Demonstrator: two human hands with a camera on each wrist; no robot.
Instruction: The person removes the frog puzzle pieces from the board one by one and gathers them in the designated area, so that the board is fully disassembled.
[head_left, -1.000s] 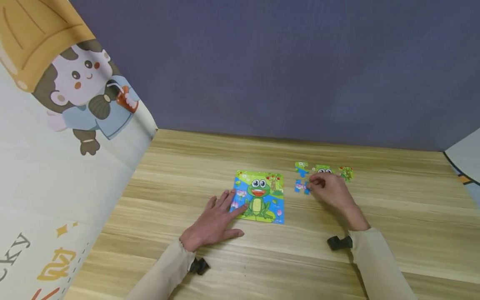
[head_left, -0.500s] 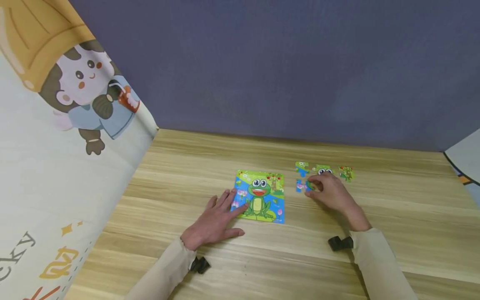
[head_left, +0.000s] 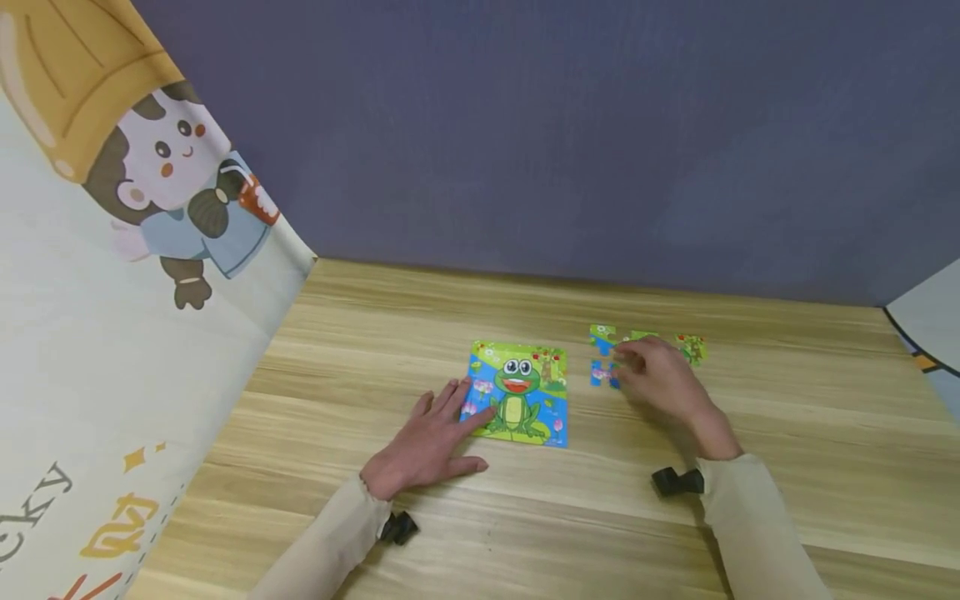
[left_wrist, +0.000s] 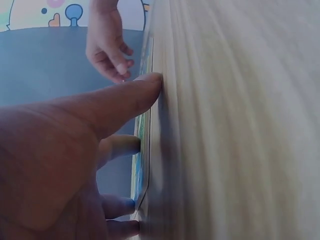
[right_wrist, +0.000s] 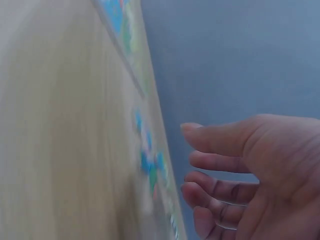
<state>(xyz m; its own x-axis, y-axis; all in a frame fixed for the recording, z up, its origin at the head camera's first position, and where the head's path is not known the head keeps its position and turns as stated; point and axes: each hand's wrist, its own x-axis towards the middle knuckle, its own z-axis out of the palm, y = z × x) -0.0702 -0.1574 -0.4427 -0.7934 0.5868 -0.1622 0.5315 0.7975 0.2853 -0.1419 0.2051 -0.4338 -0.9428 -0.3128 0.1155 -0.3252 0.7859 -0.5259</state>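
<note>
A square frog picture board [head_left: 517, 392] lies on the wooden table. My left hand [head_left: 423, 442] rests with spread fingers on its left side, the thumb on the table. To the board's right are jigsaw pieces: a white-flower piece [head_left: 602, 337], a green piece [head_left: 645, 335] partly behind my right hand, an apple-tree piece [head_left: 692, 348] and a pink-flower piece [head_left: 600, 373]. Close over them hovers my right hand [head_left: 663, 379], fingers loosely bent. Thumb and fingers stand apart with nothing between them in the right wrist view. Beneath it a blurred green-and-red piece [right_wrist: 153, 184] adjoins the pink-flower piece.
A dark grey-blue partition [head_left: 555, 150] rises along the table's far edge. At the left stands a white panel [head_left: 82, 367] printed with a cartoon figure. Bare wooden tabletop [head_left: 810, 400] extends right of the pieces. Both wrists carry black straps.
Half a second ago my right hand was pinching a green-edged jigsaw piece beside the pink-flower piece; it has let go and lifted slightly. My left hand stays on the board.
</note>
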